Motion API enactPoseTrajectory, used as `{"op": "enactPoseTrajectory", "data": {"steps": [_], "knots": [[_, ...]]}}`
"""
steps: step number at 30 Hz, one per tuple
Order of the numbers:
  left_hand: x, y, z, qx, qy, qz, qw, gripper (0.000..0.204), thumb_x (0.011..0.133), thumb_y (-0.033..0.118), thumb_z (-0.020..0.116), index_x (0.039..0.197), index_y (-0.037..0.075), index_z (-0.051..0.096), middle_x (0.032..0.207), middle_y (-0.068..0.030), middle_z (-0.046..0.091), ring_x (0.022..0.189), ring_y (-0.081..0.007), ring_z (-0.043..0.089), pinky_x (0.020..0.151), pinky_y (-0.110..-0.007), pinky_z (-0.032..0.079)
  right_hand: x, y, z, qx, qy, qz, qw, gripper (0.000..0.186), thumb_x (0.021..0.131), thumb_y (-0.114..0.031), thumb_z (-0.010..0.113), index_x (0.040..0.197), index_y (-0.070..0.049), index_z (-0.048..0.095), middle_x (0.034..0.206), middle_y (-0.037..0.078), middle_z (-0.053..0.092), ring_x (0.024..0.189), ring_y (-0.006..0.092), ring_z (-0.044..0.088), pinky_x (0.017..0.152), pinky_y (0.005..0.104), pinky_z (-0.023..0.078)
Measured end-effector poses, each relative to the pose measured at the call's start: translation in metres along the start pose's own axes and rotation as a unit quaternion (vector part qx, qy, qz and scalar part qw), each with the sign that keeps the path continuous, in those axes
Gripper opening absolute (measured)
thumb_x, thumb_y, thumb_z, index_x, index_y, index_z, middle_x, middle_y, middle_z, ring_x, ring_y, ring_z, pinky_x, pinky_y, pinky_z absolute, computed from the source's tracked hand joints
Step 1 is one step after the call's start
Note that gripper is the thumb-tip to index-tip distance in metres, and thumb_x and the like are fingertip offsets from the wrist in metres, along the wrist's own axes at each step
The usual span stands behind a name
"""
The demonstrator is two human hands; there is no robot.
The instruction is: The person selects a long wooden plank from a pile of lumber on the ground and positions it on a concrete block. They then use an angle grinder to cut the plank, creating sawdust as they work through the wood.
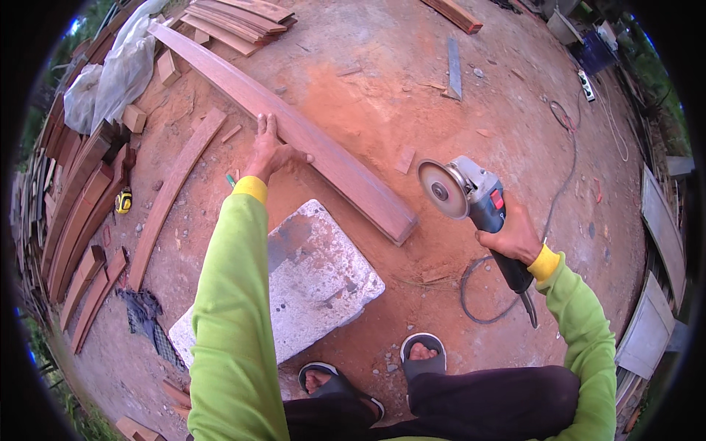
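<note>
My right hand point(512, 237) is wrapped round the dark body of an angle grinder point(487, 209). Its round disc point(443, 189) faces left and stands apart from the wood. A long reddish-brown plank point(294, 132) runs from the upper left to the middle. On the plank's near edge lies my left hand point(273, 153), fingers stretched out and thumb spread. Just below the plank sits a pale, speckled block point(323, 272), partly covered by my left forearm. Whether the grinder's disc is turning, I cannot tell.
Boards are stacked at the left point(81, 209) and top point(239, 22). A curved board point(176, 195), yellow tape measure point(123, 200) and dark cloth point(143, 309) lie on the left. The grinder's cable point(465, 290) loops on the dusty ground towards a power strip point(586, 86).
</note>
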State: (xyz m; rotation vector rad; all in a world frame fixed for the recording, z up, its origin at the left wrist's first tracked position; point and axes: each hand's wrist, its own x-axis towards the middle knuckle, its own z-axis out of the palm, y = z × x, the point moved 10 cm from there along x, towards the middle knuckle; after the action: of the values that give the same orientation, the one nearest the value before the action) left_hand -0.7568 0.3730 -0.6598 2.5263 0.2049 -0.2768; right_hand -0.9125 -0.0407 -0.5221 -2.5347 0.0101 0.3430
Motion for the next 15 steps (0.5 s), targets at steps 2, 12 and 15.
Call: {"op": "enactPoseTrajectory", "data": {"steps": [2,12,15], "knots": [[-0.004,0.004,-0.005,0.009,0.006,0.004,1.000,0.137,0.042,0.040,0.090,0.147,-0.004,0.014,0.154,-0.0252,0.003,0.144,-0.0319,0.012,0.116,-0.034,0.017,-0.006,0.001,0.006,0.005,-0.019,0.000,1.000,0.056,0.059,-0.020,0.074,0.103,0.007,0.052,0.081,0.022,0.062,0.075,0.0310,0.064,0.072,0.0373,0.050],[0.000,0.001,0.002,0.007,0.003,0.008,1.000,0.137,0.042,0.042,0.089,0.147,-0.004,0.015,0.154,-0.0259,0.004,0.144,-0.0325,0.010,0.116,-0.033,0.017,-0.011,0.009,0.034,-0.040,-0.050,-0.020,0.998,0.062,0.059,-0.020,0.071,0.106,0.012,0.048,0.077,0.028,0.062,0.073,0.0422,0.064,0.066,0.0426,0.050],[0.003,0.001,0.001,0.011,0.001,0.002,1.000,0.137,0.043,0.041,0.090,0.146,-0.005,0.014,0.154,-0.0249,0.003,0.144,-0.0312,0.009,0.116,-0.032,0.017,-0.012,0.009,0.033,-0.042,-0.050,-0.021,0.998,0.063,0.059,-0.020,0.071,0.108,0.013,0.048,0.078,0.028,0.061,0.074,0.0431,0.064,0.067,0.0435,0.050]]}}
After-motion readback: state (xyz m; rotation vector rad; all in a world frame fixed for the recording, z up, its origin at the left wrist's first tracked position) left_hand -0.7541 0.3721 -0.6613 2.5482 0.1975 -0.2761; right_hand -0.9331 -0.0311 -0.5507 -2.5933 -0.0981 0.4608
